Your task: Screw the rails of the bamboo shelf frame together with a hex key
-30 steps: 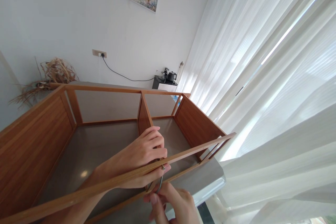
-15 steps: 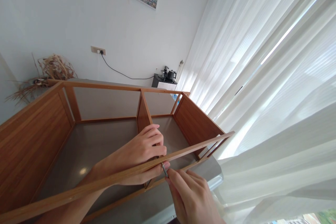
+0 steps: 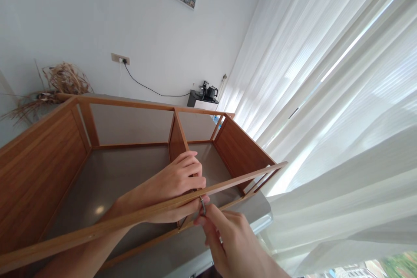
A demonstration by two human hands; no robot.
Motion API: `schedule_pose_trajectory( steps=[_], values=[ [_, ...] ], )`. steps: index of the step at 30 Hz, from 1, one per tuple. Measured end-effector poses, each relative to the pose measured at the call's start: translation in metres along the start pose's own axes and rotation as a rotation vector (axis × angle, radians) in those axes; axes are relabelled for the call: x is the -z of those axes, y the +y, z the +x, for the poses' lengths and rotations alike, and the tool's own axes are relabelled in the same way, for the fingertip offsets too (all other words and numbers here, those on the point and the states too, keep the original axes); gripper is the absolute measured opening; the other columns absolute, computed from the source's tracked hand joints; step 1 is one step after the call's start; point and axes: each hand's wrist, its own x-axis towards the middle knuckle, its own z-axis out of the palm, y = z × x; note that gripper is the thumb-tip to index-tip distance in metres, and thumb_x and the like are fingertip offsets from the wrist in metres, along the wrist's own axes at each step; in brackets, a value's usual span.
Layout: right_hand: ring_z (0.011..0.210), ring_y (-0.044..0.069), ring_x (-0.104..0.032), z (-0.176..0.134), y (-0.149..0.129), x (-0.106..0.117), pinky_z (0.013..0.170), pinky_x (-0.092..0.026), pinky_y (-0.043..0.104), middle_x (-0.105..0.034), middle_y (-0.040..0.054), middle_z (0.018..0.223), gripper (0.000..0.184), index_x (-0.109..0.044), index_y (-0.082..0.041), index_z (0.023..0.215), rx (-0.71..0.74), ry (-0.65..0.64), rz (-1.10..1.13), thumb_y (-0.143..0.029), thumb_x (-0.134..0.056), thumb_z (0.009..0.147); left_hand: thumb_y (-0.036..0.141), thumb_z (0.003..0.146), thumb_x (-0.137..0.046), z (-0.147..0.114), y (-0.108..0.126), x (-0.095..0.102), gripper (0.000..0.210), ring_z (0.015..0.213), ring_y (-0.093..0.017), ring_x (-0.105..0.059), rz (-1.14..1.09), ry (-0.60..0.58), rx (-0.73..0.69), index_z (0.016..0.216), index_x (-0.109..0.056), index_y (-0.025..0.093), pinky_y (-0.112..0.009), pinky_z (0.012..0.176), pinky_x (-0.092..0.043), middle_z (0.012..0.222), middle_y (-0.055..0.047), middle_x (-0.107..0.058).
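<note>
A wooden frame with slatted brown side panels spreads across the lower view. My left hand reaches under its front rail and grips the divider panel where the two meet. The left thumb lies below the rail, beside a thin metal rod. That rod, bent at its lower end like a hex key, is pinched between the thumb and forefinger of my right hand. Its upper end meets the underside of the rail near the joint; the exact contact is too small to make out.
The frame stands on a grey surface. A dried plant bundle is at the back left. A black kettle stands on a small cabinet by the wall. White curtains hang on the right.
The right hand has turned at the wrist and shifted slightly left, and the hex key's bent end now shows. My left hand keeps its hold. The whole view has shifted slightly.
</note>
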Motion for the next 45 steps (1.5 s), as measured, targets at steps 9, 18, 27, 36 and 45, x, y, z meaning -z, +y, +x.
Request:
schedule_pose_trajectory(
  steps=[9,18,27,36,45],
  values=[
    [0.056,0.008,-0.07,-0.003,-0.007,-0.015,0.053,-0.048,0.012,-0.072,-0.0026,0.073,0.02,-0.058,-0.023,0.1,-0.167,0.038,0.399,-0.033,-0.043,0.108,0.03,0.099,-0.054,-0.001,-0.002,0.0,0.021,0.09,-0.017,-0.052,-0.027,-0.007,0.007,0.08,-0.055,0.02,-0.046,0.123,-0.025,0.083,0.0,-0.054],
    [0.055,0.01,-0.058,-0.008,0.004,-0.023,0.056,-0.043,0.02,-0.062,-0.0025,0.07,0.014,-0.053,-0.021,0.095,0.085,0.255,-0.005,-0.013,-0.045,0.103,0.031,0.099,-0.055,-0.002,0.0,0.0,0.021,0.091,-0.016,-0.051,-0.026,-0.012,0.016,0.082,-0.055,0.02,-0.047,0.124,-0.023,0.085,0.0,-0.054],
    [0.051,0.012,-0.044,-0.013,0.002,-0.018,0.054,-0.036,0.026,-0.056,-0.0029,0.066,0.011,-0.052,-0.019,0.097,0.201,0.326,-0.229,-0.009,-0.049,0.1,0.029,0.097,-0.055,0.001,0.001,0.003,0.02,0.088,-0.016,-0.051,-0.028,-0.011,0.022,0.079,-0.053,0.02,-0.046,0.123,-0.023,0.083,0.001,-0.053],
    [0.057,0.013,-0.049,-0.004,0.003,-0.002,0.057,-0.038,0.028,-0.057,-0.0019,0.07,0.012,-0.056,-0.018,0.103,0.197,0.163,-0.311,-0.013,-0.045,0.103,0.027,0.097,-0.054,0.0,-0.001,-0.001,0.02,0.087,-0.017,-0.051,-0.02,0.006,-0.012,0.078,-0.053,0.02,-0.047,0.121,-0.028,0.081,0.0,-0.055],
    [0.057,0.014,-0.048,-0.003,0.005,0.001,0.056,-0.038,0.029,-0.059,-0.0016,0.075,0.019,-0.055,-0.014,0.119,0.199,0.142,-0.333,-0.01,-0.045,0.103,0.022,0.084,-0.059,0.002,0.002,0.004,0.008,0.083,-0.017,-0.051,-0.008,0.013,0.001,0.079,-0.053,0.02,-0.049,0.12,-0.029,0.082,0.0,-0.053]
  ],
)
